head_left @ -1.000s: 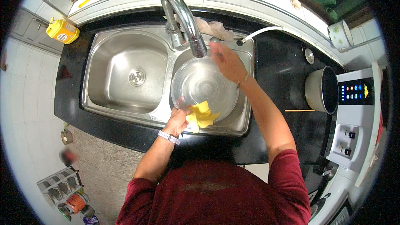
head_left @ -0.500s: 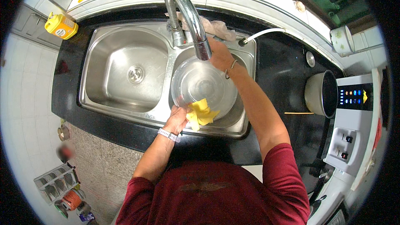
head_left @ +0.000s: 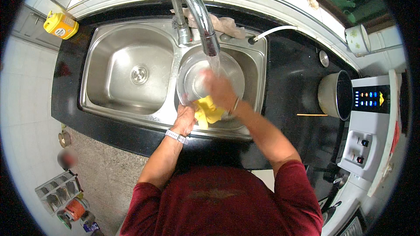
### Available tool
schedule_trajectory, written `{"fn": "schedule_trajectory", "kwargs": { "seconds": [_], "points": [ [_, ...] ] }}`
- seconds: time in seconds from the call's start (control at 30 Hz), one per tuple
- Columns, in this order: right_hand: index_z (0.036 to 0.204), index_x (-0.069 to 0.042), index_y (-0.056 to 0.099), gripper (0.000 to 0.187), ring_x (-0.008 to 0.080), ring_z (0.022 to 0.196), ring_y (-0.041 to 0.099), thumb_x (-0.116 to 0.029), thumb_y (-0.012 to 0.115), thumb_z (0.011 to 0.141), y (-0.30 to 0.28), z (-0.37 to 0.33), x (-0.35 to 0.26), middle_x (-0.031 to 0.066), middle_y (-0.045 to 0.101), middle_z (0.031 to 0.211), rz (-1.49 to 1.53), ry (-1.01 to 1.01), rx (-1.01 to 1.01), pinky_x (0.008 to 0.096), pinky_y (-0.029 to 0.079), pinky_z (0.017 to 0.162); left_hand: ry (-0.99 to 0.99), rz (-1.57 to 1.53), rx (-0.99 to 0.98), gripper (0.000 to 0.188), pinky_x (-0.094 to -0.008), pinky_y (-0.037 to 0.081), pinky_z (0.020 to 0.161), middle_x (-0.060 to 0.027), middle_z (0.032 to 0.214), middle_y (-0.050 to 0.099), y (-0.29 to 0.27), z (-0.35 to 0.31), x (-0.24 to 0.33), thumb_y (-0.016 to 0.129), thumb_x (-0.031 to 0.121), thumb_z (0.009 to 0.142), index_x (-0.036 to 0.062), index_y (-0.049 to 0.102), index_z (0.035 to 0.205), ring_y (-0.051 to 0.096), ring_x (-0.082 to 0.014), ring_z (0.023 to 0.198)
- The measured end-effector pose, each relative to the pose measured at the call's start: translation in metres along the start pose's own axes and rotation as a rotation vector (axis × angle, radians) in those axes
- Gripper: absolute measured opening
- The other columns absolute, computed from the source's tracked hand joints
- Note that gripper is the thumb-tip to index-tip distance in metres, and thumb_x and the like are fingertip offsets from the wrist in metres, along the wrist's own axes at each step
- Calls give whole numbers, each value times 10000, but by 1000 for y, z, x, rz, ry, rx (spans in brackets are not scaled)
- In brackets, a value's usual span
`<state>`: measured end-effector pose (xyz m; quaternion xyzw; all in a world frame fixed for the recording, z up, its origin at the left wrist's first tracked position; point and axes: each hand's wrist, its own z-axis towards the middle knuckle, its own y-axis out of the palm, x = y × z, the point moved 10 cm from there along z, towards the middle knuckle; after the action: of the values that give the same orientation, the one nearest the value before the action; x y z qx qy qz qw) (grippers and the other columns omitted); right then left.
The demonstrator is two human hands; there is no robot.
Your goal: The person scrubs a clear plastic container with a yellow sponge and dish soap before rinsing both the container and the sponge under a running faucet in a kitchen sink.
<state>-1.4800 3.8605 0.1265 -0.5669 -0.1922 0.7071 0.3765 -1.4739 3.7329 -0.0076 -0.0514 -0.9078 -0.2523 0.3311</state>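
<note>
Bowl (head_left: 185, 75), clear & round w/ a wide rim and faint rings toward its middle, sits in the R basin (head_left: 252, 72) of a double steel sink, right under the faucet (head_left: 205, 26). Thin water stream (head_left: 215, 62) drops from the spout into it. Yellow cloth (head_left: 208, 111), crumpled and soft-looking, lies over the near part of the bowl.

L hand (head_left: 186, 119) is at the near-left rim, fingers closed on the cloth & apparently the bowl edge too; forearm comes up from below, pale watch (head_left: 177, 137) on the wrist. R hand (head_left: 218, 91) is over the bowl, just below the stream, arm angling in from lower right, thin bracelet (head_left: 236, 105) at the wrist; motion blur, so can't tell if it's wide, narrow or holding anything.

Black glossy surface (head_left: 291, 83) runs around the sink. L basin (head_left: 153, 48) has a round drain (head_left: 139, 74). Yellow jug (head_left: 60, 25) is at far L; on the R, a deep pot (head_left: 329, 94), thin stick (head_left: 312, 115) & small metal disc (head_left: 323, 59). White appliance (head_left: 361, 150) w/ lit panel stands beyond the pot. Floor (head_left: 103, 166) at lower L is speckled grey-brown, w/ a rack (head_left: 57, 192) by the tiled wall.
</note>
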Motion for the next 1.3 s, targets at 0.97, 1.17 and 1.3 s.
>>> {"fn": "schedule_trajectory", "kwargs": {
  "seconds": [0.97, 1.17, 1.3],
  "points": [
    [997, -75, 617, 200, 302, 823, 651, -167, 534, 840, 47, -116, 47, 136, 659, 880, -264, -138, -239, 446, 503, 704, -50, 161, -214, 542, -347, 604, 726, -175, 1243, 511, 9, 38, -8, 484, -37, 918, 91, 317, 1417, 614, -260, 950],
    [1119, -61, 583, 271, 275, 980, 635, -145, 502, 874, 65, -87, 27, 111, 641, 1102, -410, 218, -609, 410, 499, 799, 234, 79, 48, 515, -455, 594, 809, -152, 1167, 555, -15, 62, -10, 539, 38, 906, 23, 343, 1382, 581, -253, 1018],
    [1113, -90, 595, 260, 248, 1045, 625, -114, 489, 877, 73, -112, 47, 79, 647, 1109, -233, 170, -581, 391, 483, 868, -30, 178, -317, 437, -429, 595, 810, -160, 1165, 557, 4, 46, -14, 514, 13, 910, -32, 386, 1325, 607, -275, 1006]
  ]
}}
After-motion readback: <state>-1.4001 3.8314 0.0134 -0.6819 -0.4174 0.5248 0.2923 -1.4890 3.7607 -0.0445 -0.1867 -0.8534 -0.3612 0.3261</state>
